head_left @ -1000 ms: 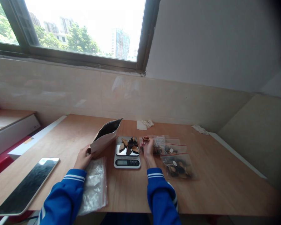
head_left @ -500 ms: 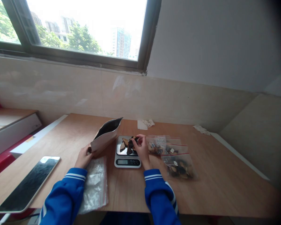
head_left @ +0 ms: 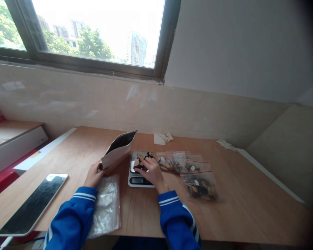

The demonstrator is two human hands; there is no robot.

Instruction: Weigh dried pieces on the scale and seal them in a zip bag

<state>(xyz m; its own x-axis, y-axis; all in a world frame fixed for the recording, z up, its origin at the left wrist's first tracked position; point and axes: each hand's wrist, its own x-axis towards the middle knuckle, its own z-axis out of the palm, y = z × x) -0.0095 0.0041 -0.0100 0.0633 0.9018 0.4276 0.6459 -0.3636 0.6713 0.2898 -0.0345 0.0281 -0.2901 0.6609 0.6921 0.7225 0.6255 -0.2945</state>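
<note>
A digital kitchen scale (head_left: 132, 182) stands before me, with several dried slices (head_left: 140, 158), black and tan, on its metal plate. My right hand (head_left: 150, 170) reaches over the plate, thumb and fingers closed on a dark slice at its left front. It covers part of the display. A white pouch (head_left: 117, 154) with a dark inside stands gaping just left of the scale. Closed at the pouch's lower left corner is my left hand (head_left: 94, 174); a small dark brown piece shows at its fingertips. Flat clear zip bags (head_left: 106, 205) lie beneath that wrist.
Right of the scale lie several zip bags of dried slices (head_left: 202, 187), some overlapping. A phone (head_left: 33, 205) with a cable plugged in rests at the left. Crumpled tissue (head_left: 167, 138) and another scrap (head_left: 226, 145) lie along the table's back edge, by the wall.
My right hand has moved from the plate's right side to its left front, and now covers part of the display. My left hand and the pouch stay where they were.
</note>
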